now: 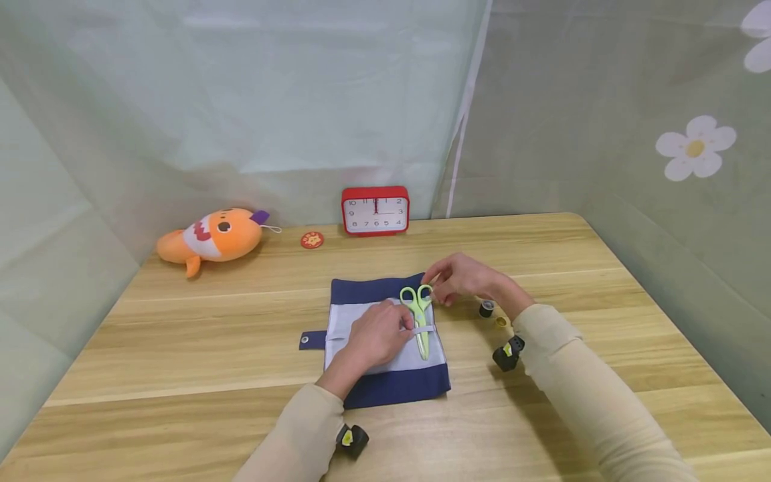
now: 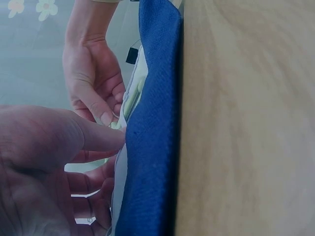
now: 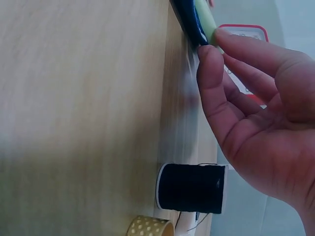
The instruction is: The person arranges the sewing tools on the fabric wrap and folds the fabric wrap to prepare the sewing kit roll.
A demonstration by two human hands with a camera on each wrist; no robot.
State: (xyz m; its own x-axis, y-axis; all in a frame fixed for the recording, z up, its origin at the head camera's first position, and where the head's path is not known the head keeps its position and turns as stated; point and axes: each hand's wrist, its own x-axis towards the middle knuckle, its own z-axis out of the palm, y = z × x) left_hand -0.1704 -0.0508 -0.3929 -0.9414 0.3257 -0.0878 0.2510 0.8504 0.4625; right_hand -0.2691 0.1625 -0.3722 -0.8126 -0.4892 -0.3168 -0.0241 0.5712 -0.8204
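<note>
**Scissors (image 1: 418,310) lay lengthwise up the right side of the cloth case (image 1: 397,388), right hand (image 1: 466,278) at the handles**

So, watching from my end, nearest thing first: the left hand (image 1: 381,335) was over the middle of the case, fingers bent, tips right by the grey strap (image 1: 425,329). Couldn't tell if it actually pinched the strap or only touched it; the thumb blocked that on the left wrist feed.

The scissors were just right of those fingertips, on the case's pale inside. Long axis ran from the case's near side to its far side: blades toward the wearer, green loops at the far right corner, strap crossing over the blades. I figured everything hinged on that line versus the strap, since the two crossed roughly square.

Right hand was the closer one, just past the case's far right corner. Thumb and forefinger were pinching the handle end, so the rest of the scissors stretched back from it toward the wearer. Couldn't tell if a bit of cloth got caught too.

Right of the case sat a gold thimble (image 1: 501,322) and, slightly farther, a black thread spool (image 1: 486,308). Well beyond the case's far edge: a red clock (image 1: 376,214).
</note>
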